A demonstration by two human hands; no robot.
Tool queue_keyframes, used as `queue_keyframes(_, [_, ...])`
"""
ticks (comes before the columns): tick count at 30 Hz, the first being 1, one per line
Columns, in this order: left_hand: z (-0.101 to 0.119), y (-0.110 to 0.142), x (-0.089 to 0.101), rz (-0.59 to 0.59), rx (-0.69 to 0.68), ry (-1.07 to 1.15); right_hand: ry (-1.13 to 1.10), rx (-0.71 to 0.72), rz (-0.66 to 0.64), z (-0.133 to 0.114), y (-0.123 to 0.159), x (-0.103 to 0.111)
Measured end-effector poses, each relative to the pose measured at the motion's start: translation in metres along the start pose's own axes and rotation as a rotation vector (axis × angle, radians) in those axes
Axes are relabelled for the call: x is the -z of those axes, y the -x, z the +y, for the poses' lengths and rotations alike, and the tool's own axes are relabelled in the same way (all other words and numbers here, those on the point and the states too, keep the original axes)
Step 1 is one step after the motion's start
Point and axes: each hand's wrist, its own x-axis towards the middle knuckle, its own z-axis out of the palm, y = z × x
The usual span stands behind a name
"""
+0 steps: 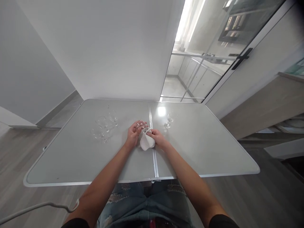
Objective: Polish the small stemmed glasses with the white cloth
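Near the middle of the table, my left hand (133, 133) is closed around a clear stemmed glass (141, 124), its bowl showing above the fingers. My right hand (156, 138) pinches a white cloth (146, 142), which hangs down between the hands and covers the lower part of the glass. How far the cloth wraps the glass is hidden. Several clear glasses (101, 129) stand grouped to the left of my left hand. To the right of my right hand, one more stemmed glass (168, 124) stands on its foot.
The grey folding table (201, 145) has a metal seam (155, 166) down its middle and a pale metal rim. A white wall (118, 63) rises behind it, with a glass-paned door (190, 69) at the back right. A pale cable (42, 205) crosses the lower left.
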Motion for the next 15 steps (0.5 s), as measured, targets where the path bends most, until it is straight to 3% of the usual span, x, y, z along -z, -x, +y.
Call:
queue_keyframes(3, [-0.002,-0.003,0.002,0.045,-0.038,-0.01,0.495,0.22,0.24,0.002,0.004,-0.01])
queue_keyframes(4, [-0.003,-0.003,0.004,0.061,-0.048,-0.014,0.564,0.253,0.295,0.003,0.004,-0.014])
queue_keyframes(6, [-0.003,-0.004,0.006,0.083,-0.051,-0.018,0.48,0.205,0.276,0.003,0.002,-0.018])
queue_keyframes(9, [-0.001,-0.003,0.006,0.051,-0.023,-0.009,0.045,-0.058,0.01,0.004,-0.003,-0.013])
queue_keyframes(11, [0.0,-0.002,0.005,0.012,-0.008,-0.004,-0.161,-0.182,-0.096,0.005,-0.005,-0.005])
queue_keyframes(13, [-0.001,-0.002,0.004,0.002,-0.014,-0.005,-0.168,-0.162,-0.064,0.005,-0.004,0.002])
queue_keyframes(15, [-0.002,-0.003,0.003,0.026,-0.038,-0.011,0.041,-0.009,0.031,0.005,-0.002,0.003])
